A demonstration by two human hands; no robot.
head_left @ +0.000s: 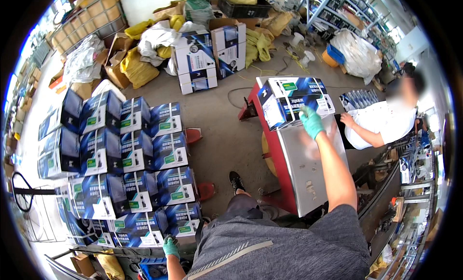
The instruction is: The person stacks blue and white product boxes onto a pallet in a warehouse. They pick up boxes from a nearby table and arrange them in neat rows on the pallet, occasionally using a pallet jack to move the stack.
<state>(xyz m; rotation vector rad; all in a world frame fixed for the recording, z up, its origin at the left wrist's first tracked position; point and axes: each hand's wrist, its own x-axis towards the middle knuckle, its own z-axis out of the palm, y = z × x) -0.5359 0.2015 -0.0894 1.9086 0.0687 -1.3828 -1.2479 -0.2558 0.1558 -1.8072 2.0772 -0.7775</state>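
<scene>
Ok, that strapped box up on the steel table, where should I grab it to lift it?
Probably by its two short ends, one hand each, from the near side. The box is long, lies flat at the table's far end, and the right hand already touches its near edge. The thin straps look less safe.

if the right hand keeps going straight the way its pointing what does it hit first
Most likely the blue and white strapped carton at the far end of the steel table. The right hand, in a green glove, points up and away toward it and looks to be at its near edge already, though depth is unclear.
</scene>
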